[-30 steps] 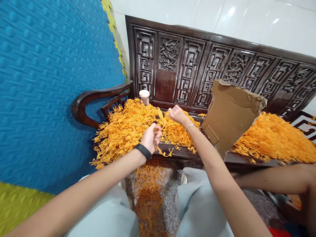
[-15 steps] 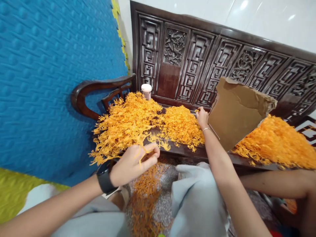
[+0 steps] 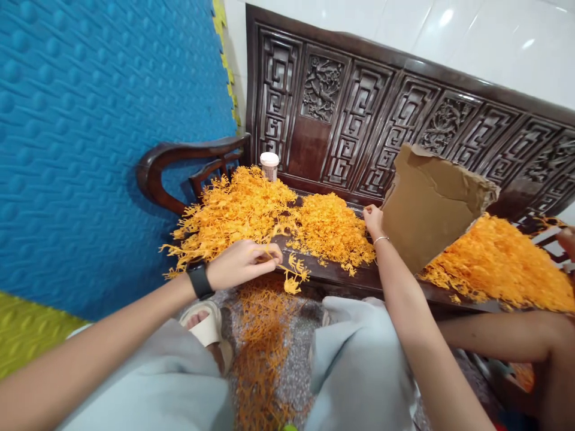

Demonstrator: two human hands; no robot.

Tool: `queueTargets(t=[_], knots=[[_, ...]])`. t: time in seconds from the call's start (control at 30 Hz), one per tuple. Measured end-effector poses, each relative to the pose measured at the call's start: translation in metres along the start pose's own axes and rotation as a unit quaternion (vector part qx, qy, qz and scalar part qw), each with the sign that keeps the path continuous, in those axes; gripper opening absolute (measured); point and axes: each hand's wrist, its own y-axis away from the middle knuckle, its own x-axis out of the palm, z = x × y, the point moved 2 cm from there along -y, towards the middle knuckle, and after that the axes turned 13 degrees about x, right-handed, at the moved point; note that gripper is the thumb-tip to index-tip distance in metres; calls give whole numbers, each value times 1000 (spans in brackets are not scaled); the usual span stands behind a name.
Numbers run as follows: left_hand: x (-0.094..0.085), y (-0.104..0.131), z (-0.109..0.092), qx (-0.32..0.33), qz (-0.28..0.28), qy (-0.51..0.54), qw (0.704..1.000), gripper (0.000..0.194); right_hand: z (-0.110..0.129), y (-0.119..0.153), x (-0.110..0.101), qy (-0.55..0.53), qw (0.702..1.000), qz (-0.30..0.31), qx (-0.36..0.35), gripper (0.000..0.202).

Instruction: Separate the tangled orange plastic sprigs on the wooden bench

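Note:
My left hand [image 3: 245,263], with a black watch at the wrist, pinches a yellow-orange branching plastic-looking sprig [image 3: 294,278] over the bench's front edge. The sprig's clustered tips hang out to the right of the fingertips. Behind that hand lies a tall heap of similar branched sprigs [image 3: 238,209]. My right hand [image 3: 374,221] is at the back of a lower heap of small orange pieces [image 3: 330,230], beside a cardboard sheet [image 3: 435,197]. Its thumb and fingers are together; whatever may be between them is too small to make out.
The dark carved wooden bench [image 3: 309,149] has a curved armrest [image 3: 155,179] at left. A white-lidded tub [image 3: 269,167] stands behind the tall heap. Right of the cardboard is another orange heap [image 3: 503,263], with another person's hand [image 3: 566,239] near it. Orange stems [image 3: 263,341] litter the floor.
My left hand has lowered slightly, and the sprig now points right and downward. My right hand has shifted slightly toward the cardboard. Another person's hand has appeared at the right edge.

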Motion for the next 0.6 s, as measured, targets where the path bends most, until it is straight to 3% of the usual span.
queueTargets(t=[0.1,0.27,0.4,0.5,0.6], knots=[[4,-1,-1,58,89,-81,991,9,16,1,0,-100,994,38,-1,16],[9,0,-1,80,85,-162,980,14,64,20,5,-274,952,136,-2,19],[12,4,-6,97,59,-153,982,15,97,52,6,-363,874,321,-38,20],[9,5,-7,122,49,-129,983,17,110,81,5,-333,805,486,-71,28],[4,5,-4,146,48,-181,971,21,115,107,2,-284,732,612,-89,36]])
